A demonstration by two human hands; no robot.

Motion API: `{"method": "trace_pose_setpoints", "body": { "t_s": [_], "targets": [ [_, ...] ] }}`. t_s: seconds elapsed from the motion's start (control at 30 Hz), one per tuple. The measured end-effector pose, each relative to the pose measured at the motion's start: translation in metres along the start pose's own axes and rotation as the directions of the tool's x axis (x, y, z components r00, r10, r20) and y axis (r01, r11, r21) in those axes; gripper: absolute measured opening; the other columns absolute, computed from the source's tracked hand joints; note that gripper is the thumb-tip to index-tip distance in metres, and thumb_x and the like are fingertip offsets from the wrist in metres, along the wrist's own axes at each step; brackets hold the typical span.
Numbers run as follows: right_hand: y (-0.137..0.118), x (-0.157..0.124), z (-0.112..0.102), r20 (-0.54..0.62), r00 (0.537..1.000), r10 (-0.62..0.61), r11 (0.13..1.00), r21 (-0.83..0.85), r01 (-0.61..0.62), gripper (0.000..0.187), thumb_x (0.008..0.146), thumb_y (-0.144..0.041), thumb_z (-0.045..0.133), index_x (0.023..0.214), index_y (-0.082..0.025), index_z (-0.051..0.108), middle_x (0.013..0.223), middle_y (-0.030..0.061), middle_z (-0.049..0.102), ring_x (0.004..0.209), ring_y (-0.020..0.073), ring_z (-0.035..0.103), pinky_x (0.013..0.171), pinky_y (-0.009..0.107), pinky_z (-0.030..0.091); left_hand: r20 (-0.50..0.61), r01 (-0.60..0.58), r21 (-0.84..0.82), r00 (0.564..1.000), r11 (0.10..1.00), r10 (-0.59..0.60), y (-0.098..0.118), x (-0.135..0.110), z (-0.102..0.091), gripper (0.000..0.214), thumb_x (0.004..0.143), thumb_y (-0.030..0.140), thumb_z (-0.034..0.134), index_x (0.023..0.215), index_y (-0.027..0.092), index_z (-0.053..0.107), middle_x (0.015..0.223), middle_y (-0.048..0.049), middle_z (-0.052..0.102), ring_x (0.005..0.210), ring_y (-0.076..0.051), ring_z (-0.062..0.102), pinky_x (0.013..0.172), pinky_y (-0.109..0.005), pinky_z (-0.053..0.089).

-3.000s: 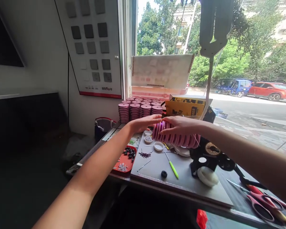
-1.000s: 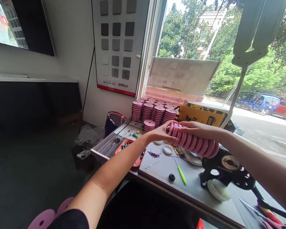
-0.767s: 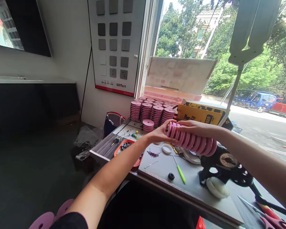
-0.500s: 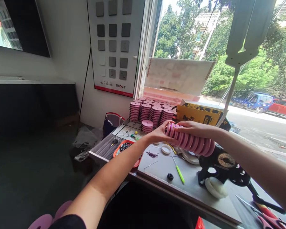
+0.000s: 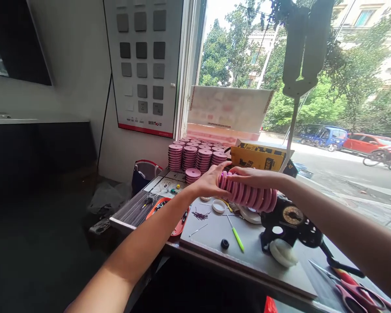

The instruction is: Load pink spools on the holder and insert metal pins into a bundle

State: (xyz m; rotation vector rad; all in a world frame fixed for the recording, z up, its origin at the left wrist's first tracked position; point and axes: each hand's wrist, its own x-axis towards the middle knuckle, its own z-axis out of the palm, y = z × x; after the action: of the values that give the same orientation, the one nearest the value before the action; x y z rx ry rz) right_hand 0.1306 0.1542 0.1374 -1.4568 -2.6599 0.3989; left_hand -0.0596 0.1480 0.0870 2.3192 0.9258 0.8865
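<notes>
Short stack [image 5: 193, 175] newly on table [image 5: 247, 254]; pink disc row [image 5: 249, 196] clamped between left hand [image 5: 208, 182] at end, right hand [image 5: 251, 177] over top.

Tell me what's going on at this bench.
A person holds a row of pink spools sideways above the table. The left hand presses against its left end while the right hand grips it from above. More spools stand in upright stacks by the window, with one short stack in front. A black cranked machine, a green tool and red scissors sit untouched on the table.
</notes>
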Motion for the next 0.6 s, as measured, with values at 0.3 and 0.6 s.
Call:
{"method": "trace_pose_setpoints", "body": {
  "t_s": [0.3,0.6],
  "targets": [
    [0.009,-0.02,-0.003,-0.004,0.999,-0.039,0.997,-0.062,0.039,0.057,0.079,-0.065,0.035,0.111,-0.023,0.057,0.097,0.0051,0.066,0.087,0.0237,0.062,0.073,0.03,0.049,0.056,-0.063,0.164,0.997,0.984,0.054,0.011,0.005,-0.008,0.061,0.059,0.035,0.076,0.114,0.021,0.053,0.112,-0.0059,0.051,0.111,-0.025,0.048,0.097,-0.036,0.036],
    [0.003,-0.03,0.029,-0.232,0.971,-0.051,0.965,-0.263,-0.012,0.065,0.082,-0.06,0.036,0.127,-0.013,0.043,0.122,0.018,0.054,0.112,0.0337,0.05,0.095,0.046,0.034,0.119,-0.03,0.231,0.993,0.972,0.002,0.012,0.011,-0.013,0.062,0.065,0.041,0.07,0.118,0.017,0.05,0.114,-0.0087,0.052,0.11,-0.026,0.049,0.094,-0.034,0.038]
  ]
}}
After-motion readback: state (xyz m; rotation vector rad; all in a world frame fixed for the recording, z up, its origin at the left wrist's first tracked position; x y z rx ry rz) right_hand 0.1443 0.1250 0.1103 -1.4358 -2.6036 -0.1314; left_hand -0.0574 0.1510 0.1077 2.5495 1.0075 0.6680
